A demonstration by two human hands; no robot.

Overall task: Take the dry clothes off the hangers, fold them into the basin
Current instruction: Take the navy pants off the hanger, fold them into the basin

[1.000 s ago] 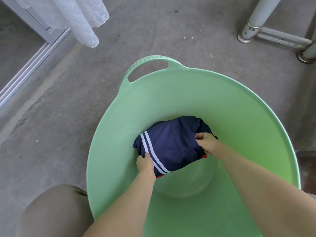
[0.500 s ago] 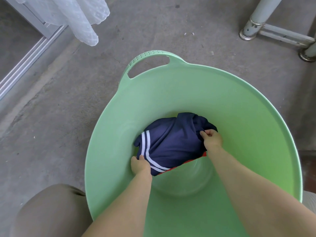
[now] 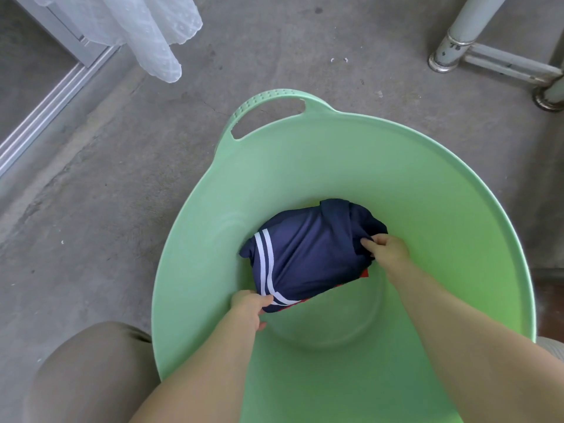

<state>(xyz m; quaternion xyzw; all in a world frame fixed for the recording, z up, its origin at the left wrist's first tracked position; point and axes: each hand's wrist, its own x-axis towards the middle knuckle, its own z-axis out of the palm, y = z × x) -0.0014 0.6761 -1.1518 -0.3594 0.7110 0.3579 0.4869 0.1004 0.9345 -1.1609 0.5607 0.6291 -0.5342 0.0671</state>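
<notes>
A large light-green basin [image 3: 442, 184] stands on the concrete floor, its handle at the far rim. Inside, against the far side of its bottom, lies a folded navy garment [image 3: 308, 254] with two white stripes and a red edge showing underneath. My left hand [image 3: 248, 306] grips the garment's near left corner by the stripes. At the right edge of the garment, my right hand [image 3: 387, 248] pinches the fabric. Both forearms reach down into the basin.
A white lace curtain [image 3: 146, 35] hangs at the top left beside a sliding-door track [image 3: 45, 111]. Pale metal rack legs [image 3: 457, 38] stand at the top right. My knee [image 3: 91, 370] is at the bottom left, beside the basin.
Both hands have shifted apart along the garment, the left to the near corner, the right to the right edge. The garment has settled lower in the basin.
</notes>
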